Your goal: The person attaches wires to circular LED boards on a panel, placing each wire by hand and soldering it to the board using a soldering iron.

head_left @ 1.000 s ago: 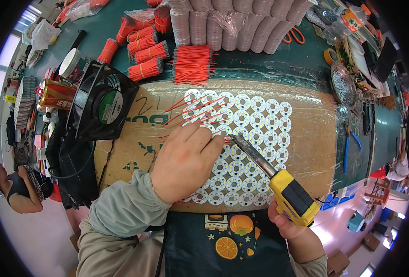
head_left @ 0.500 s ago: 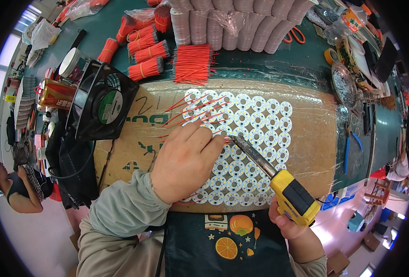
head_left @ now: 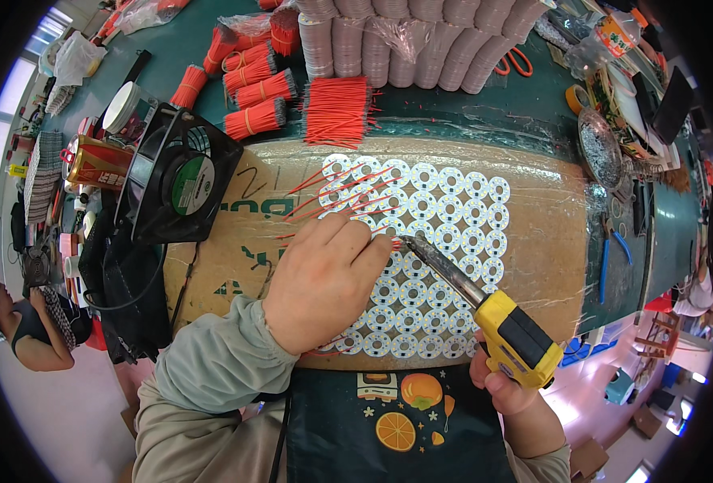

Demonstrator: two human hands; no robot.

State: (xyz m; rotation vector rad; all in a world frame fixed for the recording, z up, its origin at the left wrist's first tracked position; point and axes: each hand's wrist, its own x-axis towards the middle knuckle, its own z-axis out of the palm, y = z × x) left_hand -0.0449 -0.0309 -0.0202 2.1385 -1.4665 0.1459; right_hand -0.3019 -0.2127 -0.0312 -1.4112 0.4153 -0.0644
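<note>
Boards (head_left: 451, 201) are white rings; right fingers (head_left: 501, 386) grip a yellow soldering iron (head_left: 517, 336), left fingers (head_left: 370, 259) pinch red wires (head_left: 397, 245).

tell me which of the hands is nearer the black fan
Left. The left hand is to the right of and below the black fan in the picture; the right hand is farther right and lower, gripping the yellow soldering iron.

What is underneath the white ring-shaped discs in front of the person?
A brown sheet shows between and around the white ring-shaped discs. Whatever lies directly beneath each ring is covered and cannot be seen.
</note>
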